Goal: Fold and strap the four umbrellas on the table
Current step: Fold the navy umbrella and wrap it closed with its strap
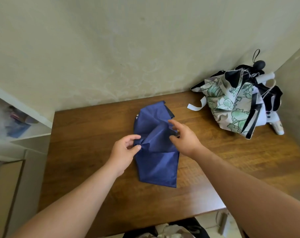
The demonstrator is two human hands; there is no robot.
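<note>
Shelf (25, 117) with blurred clutter

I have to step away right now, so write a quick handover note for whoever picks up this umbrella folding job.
Left hand pinches the blue umbrella at its left edge. Right hand rests on its right side, fingers loosely curled; I cannot tell if it grips.
The blue umbrella lies mid-table, canopy loose, not strapped.
A pile of other umbrellas, floral and black-and-white, sits unfolded in the far right corner; I cannot count them for sure.
Done: none visibly strapped.
Left: gather and strap the blue one, then the pile.
</note>
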